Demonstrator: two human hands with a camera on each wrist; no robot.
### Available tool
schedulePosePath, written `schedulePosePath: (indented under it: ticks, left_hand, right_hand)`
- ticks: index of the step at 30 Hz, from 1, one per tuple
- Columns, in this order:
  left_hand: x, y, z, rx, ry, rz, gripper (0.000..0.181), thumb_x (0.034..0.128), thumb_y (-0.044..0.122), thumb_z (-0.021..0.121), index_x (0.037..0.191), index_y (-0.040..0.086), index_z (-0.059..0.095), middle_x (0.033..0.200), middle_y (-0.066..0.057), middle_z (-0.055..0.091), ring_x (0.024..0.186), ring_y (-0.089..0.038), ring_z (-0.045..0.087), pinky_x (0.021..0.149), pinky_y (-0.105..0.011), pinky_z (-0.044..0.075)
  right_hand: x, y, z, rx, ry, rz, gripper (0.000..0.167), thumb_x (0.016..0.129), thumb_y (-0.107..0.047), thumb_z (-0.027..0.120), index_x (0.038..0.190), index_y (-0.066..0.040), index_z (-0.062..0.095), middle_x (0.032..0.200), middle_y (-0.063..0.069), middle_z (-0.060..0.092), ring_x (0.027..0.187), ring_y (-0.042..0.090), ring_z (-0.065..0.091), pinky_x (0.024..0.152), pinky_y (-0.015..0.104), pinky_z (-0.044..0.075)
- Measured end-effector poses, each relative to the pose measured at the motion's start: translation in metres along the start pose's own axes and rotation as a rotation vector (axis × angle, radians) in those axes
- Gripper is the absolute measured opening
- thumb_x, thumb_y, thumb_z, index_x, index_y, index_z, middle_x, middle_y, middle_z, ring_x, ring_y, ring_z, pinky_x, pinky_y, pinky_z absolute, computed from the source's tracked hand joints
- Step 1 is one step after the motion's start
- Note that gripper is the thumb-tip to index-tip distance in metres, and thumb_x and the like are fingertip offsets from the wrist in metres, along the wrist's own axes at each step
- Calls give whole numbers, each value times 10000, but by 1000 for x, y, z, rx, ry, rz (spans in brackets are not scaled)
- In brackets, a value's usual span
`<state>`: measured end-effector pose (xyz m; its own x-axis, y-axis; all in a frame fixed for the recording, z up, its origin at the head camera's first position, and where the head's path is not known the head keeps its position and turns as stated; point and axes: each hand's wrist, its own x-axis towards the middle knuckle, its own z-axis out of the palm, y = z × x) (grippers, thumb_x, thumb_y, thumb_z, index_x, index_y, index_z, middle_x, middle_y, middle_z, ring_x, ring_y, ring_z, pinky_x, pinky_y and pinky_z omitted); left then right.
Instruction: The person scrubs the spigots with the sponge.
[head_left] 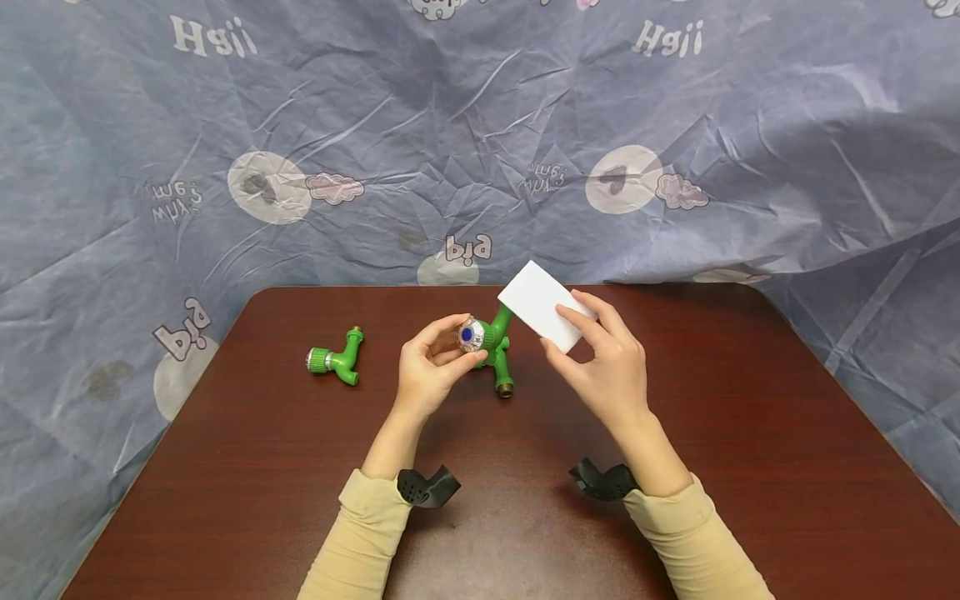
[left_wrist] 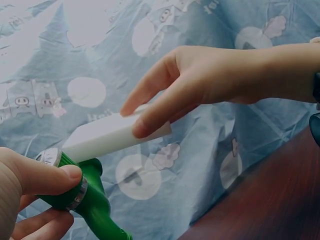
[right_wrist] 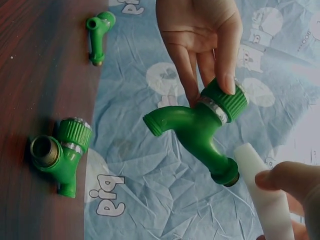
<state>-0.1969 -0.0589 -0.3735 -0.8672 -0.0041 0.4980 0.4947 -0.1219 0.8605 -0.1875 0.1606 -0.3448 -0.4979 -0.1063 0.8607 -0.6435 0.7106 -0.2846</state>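
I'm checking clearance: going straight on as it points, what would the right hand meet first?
With its white block leading, the right hand would likely meet the green faucet in the left hand; depth is unclear.

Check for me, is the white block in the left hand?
No, the left hand grips a green faucet by its ribbed knob, while the right hand pinches the white block.

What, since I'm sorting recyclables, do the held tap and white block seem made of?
Held tap: glossy green, probably plastic, given its smooth highlights; its golden end looks metallic, perhaps brass. White block: matte, likely foam, being evenly pale, though texture isn't clear.
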Motion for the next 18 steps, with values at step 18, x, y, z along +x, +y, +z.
schedulePosePath:
  ticks: [18]
  left_hand:
    - [-1,13,4,60,-23,-12,472,697,-138,748,1144,-101,600,1101,-247,618,913,-275,616,781,-446,537]
  right_hand:
    - [-2,-7,0,153,-96,63,375,684,-163,812,1038,-80,723,1144,71,634,1018,226,607,777,285,489]
